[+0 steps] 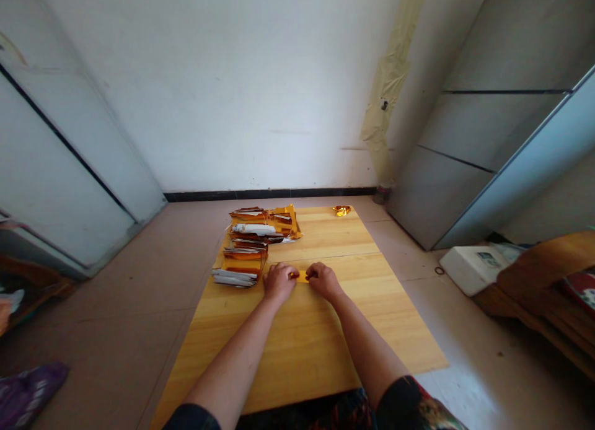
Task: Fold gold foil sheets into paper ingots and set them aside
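With the orange-gold strip [302, 277] as the clock's centre and 12 toward the wall, the left hand [277, 282] sits at 9 o'clock and the right hand [326, 282] at 3, each grip pinched together on its end of the strip, low over the middle of the desk [316, 349]. Handling a piece this small well seems to call for light, even pressure from both thumbs, the ends held level so that the film doesn't skew or crease. Resting the hands on the wood should steady it. The near bundle of packets [236, 277] lies close by at 9 o'clock, so the left knuckles had best stay clear of it; the far bundle [254, 229] at 10 to 11 and the crumpled foil [343, 211] at 1 o'clock leave ample working room.
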The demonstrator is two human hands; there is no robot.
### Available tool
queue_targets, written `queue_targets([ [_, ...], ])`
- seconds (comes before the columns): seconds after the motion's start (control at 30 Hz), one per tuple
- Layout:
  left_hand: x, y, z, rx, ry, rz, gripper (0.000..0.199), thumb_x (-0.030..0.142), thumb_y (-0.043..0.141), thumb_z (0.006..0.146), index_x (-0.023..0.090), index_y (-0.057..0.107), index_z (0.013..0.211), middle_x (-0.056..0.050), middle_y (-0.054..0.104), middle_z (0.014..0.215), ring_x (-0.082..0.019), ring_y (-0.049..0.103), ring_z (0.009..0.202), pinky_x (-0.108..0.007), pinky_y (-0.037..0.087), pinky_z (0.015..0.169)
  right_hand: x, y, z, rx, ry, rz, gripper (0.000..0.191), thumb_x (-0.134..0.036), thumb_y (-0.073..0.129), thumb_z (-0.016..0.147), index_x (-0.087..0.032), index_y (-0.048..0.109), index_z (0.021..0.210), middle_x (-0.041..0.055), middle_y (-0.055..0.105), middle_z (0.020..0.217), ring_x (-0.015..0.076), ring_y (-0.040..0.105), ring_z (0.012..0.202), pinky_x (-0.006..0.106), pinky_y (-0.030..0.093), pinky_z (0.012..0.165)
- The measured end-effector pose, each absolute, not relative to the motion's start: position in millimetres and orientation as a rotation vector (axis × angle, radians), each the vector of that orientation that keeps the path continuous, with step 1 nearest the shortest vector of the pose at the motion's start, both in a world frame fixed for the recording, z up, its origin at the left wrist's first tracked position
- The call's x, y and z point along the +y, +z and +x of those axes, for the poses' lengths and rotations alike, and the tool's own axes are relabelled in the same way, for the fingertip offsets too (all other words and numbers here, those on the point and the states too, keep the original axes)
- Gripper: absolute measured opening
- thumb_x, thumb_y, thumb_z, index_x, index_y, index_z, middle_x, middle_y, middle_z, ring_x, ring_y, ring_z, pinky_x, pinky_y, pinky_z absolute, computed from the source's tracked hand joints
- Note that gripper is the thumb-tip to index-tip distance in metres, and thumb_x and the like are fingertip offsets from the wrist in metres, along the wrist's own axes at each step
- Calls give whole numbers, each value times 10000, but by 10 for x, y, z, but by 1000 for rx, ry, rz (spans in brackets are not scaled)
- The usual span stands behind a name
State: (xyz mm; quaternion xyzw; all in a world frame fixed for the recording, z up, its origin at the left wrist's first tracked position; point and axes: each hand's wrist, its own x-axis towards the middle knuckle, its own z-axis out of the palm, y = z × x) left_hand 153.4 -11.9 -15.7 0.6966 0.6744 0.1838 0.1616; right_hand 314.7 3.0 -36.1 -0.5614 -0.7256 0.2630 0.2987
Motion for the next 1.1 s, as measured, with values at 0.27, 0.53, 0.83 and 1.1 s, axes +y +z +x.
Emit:
queue_targets([
  [0.27, -18, -165, 1416, 1816, 504, 1996, 390, 38, 525, 669, 260, 687, 945, 15, 669, 1042, -169, 545, 1014, -280, 387, 885, 11, -375, 3142, -1857, 697, -1497, 226, 6, 501, 641, -183, 597, 720, 4, 610, 778, 113, 593, 719, 197, 451, 665],
  [0.53, 2, -196, 1394, 1829, 498, 1989, 447, 44, 506, 701, 243, 642, 1078, -8, 670, 1067, -168, 561, 1004, -268, 397, 868, 15, -370, 3150, -1898, 643, -1503, 210, -18, 523, 639, -185, 598, 742, 2, 594, 778, 112, 569, 698, 197, 445, 650],
  [0.83, -64, -180, 1450, 1884, 531, 1981, 367, 178, 590, 684, 237, 648, 1042, -19, 662, 1008, -193, 551, 969, -299, 390, 852, 23, -453, 3137, -1850, 624, -1474, 421, -8, 503, 618, -179, 608, 988, 51, 617, 987, 143, 602, 852, 256, 484, 793],
  [1.1, -136, -239, 1461, 1891, 713, 1998, 282, 124, 600, 691, 238, 652, 944, 6, 667, 932, -176, 555, 928, -297, 379, 851, 16, -502, 3146, -1885, 589, -1463, 444, -29, 497, 619, -181, 618, 1018, 50, 623, 944, 147, 592, 827, 250, 481, 777],
])
